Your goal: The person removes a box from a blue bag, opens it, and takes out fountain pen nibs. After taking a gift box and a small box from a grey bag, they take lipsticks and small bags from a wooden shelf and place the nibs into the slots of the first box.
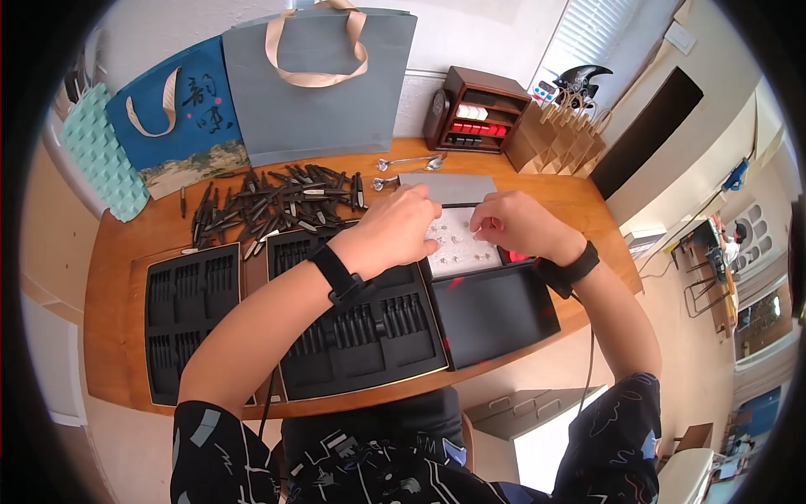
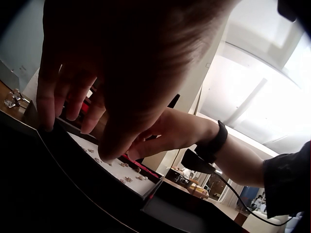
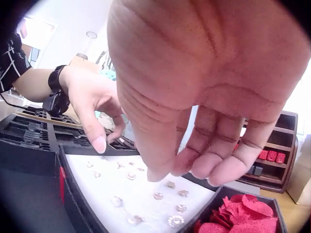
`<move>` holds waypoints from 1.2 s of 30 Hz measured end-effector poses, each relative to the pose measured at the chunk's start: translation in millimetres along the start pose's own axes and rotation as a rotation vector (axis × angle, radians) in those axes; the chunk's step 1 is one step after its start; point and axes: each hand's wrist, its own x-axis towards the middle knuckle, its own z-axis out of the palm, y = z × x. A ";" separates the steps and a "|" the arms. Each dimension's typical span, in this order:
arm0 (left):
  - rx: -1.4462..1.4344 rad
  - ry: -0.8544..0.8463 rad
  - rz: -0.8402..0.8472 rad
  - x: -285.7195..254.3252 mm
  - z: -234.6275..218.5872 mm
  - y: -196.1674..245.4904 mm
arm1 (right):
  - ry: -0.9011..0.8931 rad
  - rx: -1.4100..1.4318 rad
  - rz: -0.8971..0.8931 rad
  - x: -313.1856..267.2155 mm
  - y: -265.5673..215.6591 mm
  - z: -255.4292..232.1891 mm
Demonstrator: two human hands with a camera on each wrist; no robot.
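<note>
A black box (image 3: 85, 206) holds a white pad (image 1: 453, 267) set with several small shiny earrings (image 3: 158, 196), in loose rows. My right hand (image 1: 529, 225) is bent down over the pad's right part, thumb and forefinger tips close together right above the earrings. I cannot tell whether a small piece is between them. At the pad's left edge is my left hand (image 1: 395, 231). Its fingers (image 2: 46, 104) reach over the far side, bent loosely, and the thumb (image 3: 99, 144) points down at the pad apart from them.
Red petals (image 3: 248, 213) fill a compartment beside the pad. A black panel (image 1: 495, 315) lies in front. Black trays (image 1: 361, 336) of slim dark pieces sit left, with a pile of similar pieces (image 1: 285, 197) behind. Paper bags (image 1: 323, 101) and a small wooden shelf (image 1: 478, 109) stand at the back.
</note>
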 end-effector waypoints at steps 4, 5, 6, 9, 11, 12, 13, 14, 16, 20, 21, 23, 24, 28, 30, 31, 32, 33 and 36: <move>0.036 0.014 0.010 2.5 1.9 2.7 | -0.040 -0.114 0.053 -2.9 -6.2 -6.0; 0.050 -0.009 0.027 2.9 0.8 4.0 | -0.060 -0.109 0.069 -2.8 -6.9 -6.8; 0.064 -0.032 0.043 3.3 -0.1 5.6 | -0.080 -0.103 0.084 -2.7 -7.4 -7.0; 0.106 -0.103 0.033 7.9 -0.8 15.9 | -0.131 -0.075 0.087 -1.1 -8.7 -1.0; 0.106 -0.088 0.039 10.4 4.8 15.4 | -0.105 -0.073 0.050 0.0 -1.9 2.6; 0.106 -0.074 0.047 11.3 7.7 15.1 | -0.079 -0.070 0.014 0.0 0.8 3.4; 0.106 -0.077 0.050 11.7 9.2 15.1 | -0.077 -0.068 0.017 0.4 1.1 2.6; 0.093 -0.064 0.039 12.2 10.0 14.9 | -0.109 -0.040 0.045 1.9 0.7 1.0; 0.082 -0.049 0.027 13.5 12.4 14.3 | -0.141 -0.012 0.071 2.8 0.2 -0.3; 0.116 -0.047 0.008 16.7 15.3 13.1 | -0.127 -0.022 0.001 3.6 3.1 2.2; 0.116 -0.066 -0.002 17.8 15.0 12.7 | -0.120 -0.053 -0.030 3.8 4.7 3.3; 0.112 -0.071 0.009 19.0 17.6 10.0 | -0.135 -0.028 -0.015 5.8 5.0 4.4; 0.108 -0.077 0.020 19.2 19.0 8.8 | -0.149 -0.004 0.000 6.5 5.2 4.9; 0.082 -0.044 0.037 18.8 20.7 7.7 | -0.120 0.046 0.005 5.2 7.8 8.7; 0.032 -0.046 0.032 18.7 21.2 8.4 | -0.098 0.132 0.083 3.7 5.0 7.9; 0.031 -0.045 0.031 18.3 19.5 9.8 | -0.100 0.132 0.083 3.1 4.1 8.1; -0.016 -0.072 0.011 18.0 16.8 11.4 | -0.083 0.136 0.075 2.5 3.4 8.1; -0.063 -0.098 -0.009 17.8 15.1 12.5 | -0.067 0.140 0.067 1.9 2.7 8.3; -0.142 -0.102 -0.012 18.2 16.4 10.2 | -0.022 0.109 0.009 -2.0 5.8 11.8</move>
